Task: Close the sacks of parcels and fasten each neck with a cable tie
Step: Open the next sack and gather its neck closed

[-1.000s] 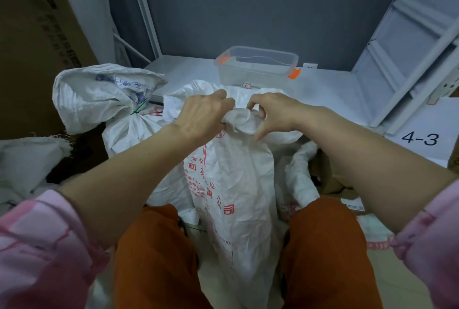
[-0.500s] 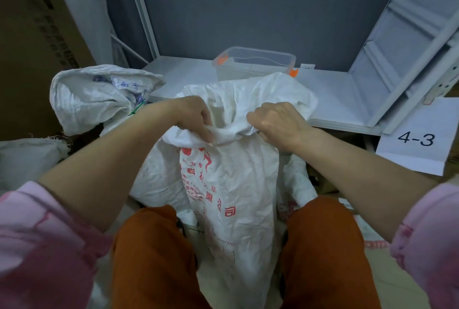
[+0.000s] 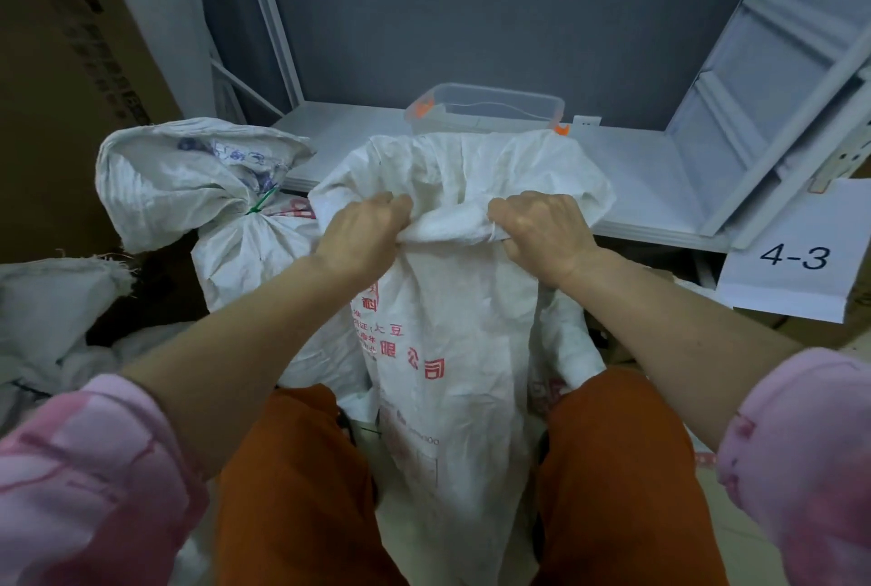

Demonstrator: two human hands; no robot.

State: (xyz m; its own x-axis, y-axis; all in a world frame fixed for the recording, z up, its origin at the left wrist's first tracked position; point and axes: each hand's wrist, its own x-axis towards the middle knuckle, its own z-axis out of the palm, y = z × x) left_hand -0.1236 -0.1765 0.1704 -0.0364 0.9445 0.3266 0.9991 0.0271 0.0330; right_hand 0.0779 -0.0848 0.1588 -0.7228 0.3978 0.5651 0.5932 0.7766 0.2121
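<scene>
Left grip [image 3: 365, 234] and right grip [image 3: 542, 232] each clench the sack [image 3: 452, 350] mouth, upright between the knees. Risk: loose cloth beyond fans out; uneven gathering leaves gaps. No tie in hand.

Both forearms reach forward, left hand [image 3: 365, 232] and right hand [image 3: 542, 229] fisted, knuckles up.

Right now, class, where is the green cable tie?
In the head view, the green cable tie sits left of centre, cinched round the neck of the tied sack, just left of the left hand.
</scene>
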